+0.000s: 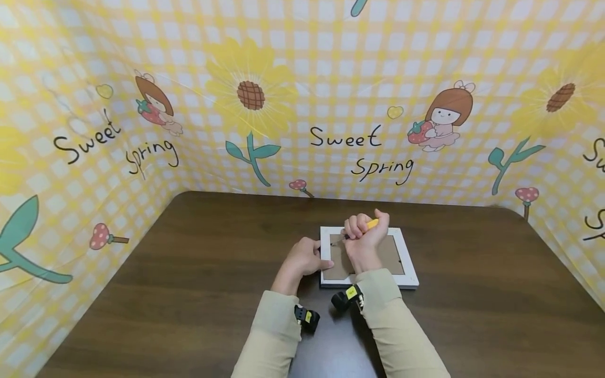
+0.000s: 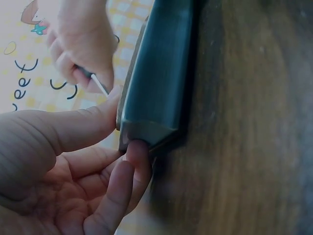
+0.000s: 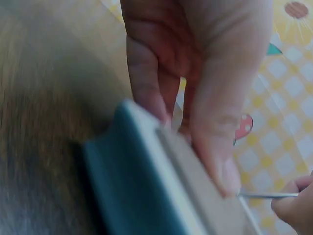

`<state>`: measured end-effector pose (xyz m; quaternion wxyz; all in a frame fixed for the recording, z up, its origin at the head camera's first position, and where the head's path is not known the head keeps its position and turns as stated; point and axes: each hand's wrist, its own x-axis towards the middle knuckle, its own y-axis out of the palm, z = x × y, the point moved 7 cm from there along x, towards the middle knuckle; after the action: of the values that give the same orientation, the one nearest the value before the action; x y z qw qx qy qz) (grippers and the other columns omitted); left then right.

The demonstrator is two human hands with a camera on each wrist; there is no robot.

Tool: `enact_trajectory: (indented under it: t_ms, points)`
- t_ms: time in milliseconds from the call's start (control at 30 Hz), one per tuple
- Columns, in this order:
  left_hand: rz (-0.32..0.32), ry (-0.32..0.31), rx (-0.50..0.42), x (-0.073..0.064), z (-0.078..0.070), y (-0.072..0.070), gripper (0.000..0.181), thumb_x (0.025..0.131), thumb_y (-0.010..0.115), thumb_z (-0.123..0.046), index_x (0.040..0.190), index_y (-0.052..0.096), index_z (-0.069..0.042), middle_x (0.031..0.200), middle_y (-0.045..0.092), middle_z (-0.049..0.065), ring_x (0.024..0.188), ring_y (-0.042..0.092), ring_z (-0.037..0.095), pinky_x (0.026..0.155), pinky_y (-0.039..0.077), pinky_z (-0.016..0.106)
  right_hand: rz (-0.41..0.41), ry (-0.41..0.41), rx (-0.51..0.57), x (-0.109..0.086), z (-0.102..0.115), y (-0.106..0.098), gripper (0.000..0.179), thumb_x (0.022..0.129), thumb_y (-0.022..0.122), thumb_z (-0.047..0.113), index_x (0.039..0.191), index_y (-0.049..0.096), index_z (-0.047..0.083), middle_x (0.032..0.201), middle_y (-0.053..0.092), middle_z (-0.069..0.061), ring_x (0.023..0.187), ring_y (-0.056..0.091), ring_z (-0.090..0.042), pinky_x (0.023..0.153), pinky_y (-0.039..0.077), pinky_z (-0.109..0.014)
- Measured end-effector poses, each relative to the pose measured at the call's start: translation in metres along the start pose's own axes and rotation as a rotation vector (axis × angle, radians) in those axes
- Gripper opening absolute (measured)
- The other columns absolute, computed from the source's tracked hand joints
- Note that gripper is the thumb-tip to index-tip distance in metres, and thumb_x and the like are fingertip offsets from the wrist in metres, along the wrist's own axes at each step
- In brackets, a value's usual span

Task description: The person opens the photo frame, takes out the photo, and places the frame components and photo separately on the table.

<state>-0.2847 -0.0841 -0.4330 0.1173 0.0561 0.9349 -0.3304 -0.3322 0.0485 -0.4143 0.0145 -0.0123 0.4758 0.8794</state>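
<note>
A white picture frame [image 1: 408,258] lies on the table with its brown backing board [image 1: 388,257] facing up. My left hand [image 1: 304,256] grips the left side of this frame, thumb on top and fingers at the outer edge. My right hand [image 1: 367,242], above the backing, is curled round a screwdriver [image 1: 373,224] with a yellow handle. In the left wrist view the thin metal shaft [image 2: 100,85] points toward my left thumb [image 2: 90,122]. Its tip is by the backing's left edge; whether it touches the board, I cannot tell. Part of the backing is hidden under my right wrist.
The dark brown wooden table [image 1: 212,262] spreads out on both sides of the frame. Behind and beside it hangs a yellow checked cloth [image 1: 326,84] with flowers and lettering. A small black camera [image 1: 308,318] is strapped to each wrist.
</note>
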Motion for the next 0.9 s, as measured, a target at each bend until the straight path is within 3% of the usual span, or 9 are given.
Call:
enact_trajectory:
  t_ms: [200,467,667,900]
  points:
    - [0.011,0.026,0.012,-0.001,-0.001,0.000,0.020,0.082,0.082,-0.018,0.092,0.070,-0.005,0.065,0.050,0.001,0.062,0.047,0.016,0.054,0.035,0.026,0.068,-0.075,-0.169,-0.003,-0.005,0.025,0.052,0.095,0.026,0.026,0.043,0.021,0.018,0.039,0.020,0.006,0.040,0.011,-0.011,0.052,0.003,-0.029]
    - [-0.001,0.038,0.030,-0.001,-0.001,-0.002,0.022,0.080,0.083,-0.020,0.082,0.067,-0.005,0.064,0.048,0.001,0.061,0.047,0.017,0.055,0.034,0.027,0.150,-0.091,-0.320,-0.006,-0.014,0.043,0.049,0.091,0.030,0.019,0.042,0.025,0.021,0.039,0.022,0.009,0.040,0.011,-0.009,0.051,0.001,-0.029]
    - [0.016,0.050,0.018,-0.001,-0.001,-0.002,0.023,0.081,0.083,-0.019,0.081,0.064,-0.006,0.064,0.046,0.001,0.062,0.045,0.018,0.056,0.034,0.027,0.140,-0.121,-0.412,-0.007,-0.020,0.048,0.049,0.088,0.037,0.016,0.040,0.028,0.020,0.038,0.024,0.011,0.037,0.016,-0.004,0.045,0.005,-0.024]
    - [0.019,0.079,0.016,0.000,-0.001,-0.006,0.033,0.082,0.078,-0.014,0.066,0.049,-0.012,0.056,0.037,-0.002,0.052,0.037,0.015,0.049,0.029,0.026,0.151,-0.142,-0.537,-0.009,-0.028,0.057,0.049,0.086,0.044,0.014,0.040,0.031,0.020,0.039,0.024,0.010,0.041,0.013,-0.008,0.043,0.012,-0.020]
